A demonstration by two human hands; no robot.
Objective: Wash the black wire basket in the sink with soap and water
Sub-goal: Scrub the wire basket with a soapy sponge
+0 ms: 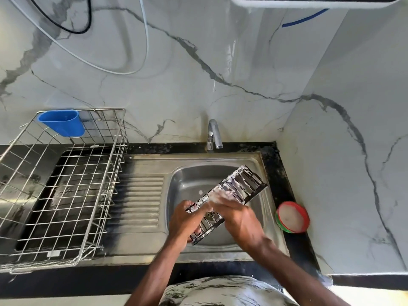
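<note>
At the left of the frame a steel dish rack [61, 191] stands on the desk with a blue cup [63, 123] hooked on its far rim, ready for draining but not needed yet. In the lower middle, the left hand [183, 219] grips the near end of the black wire basket [227, 199], which is held slanted above the bowl of the sink [192, 177], its far end pointing to the upper right. White lather coats most of the wires. Just right of it, the right hand [240, 219] lies over the basket's middle with its fingertips buried in foam; whether they pinch a scrubber I cannot tell.

This looks like the soaping stage. To do it well, hold the near end firmly, work along each wire and into the welded corners, and turn the basket to reach the underside. No stream shows at the tap [213, 135], so rinsing comes after. The soap tub [292, 217] sits on the desk right of the sink, close by for more lather.
</note>
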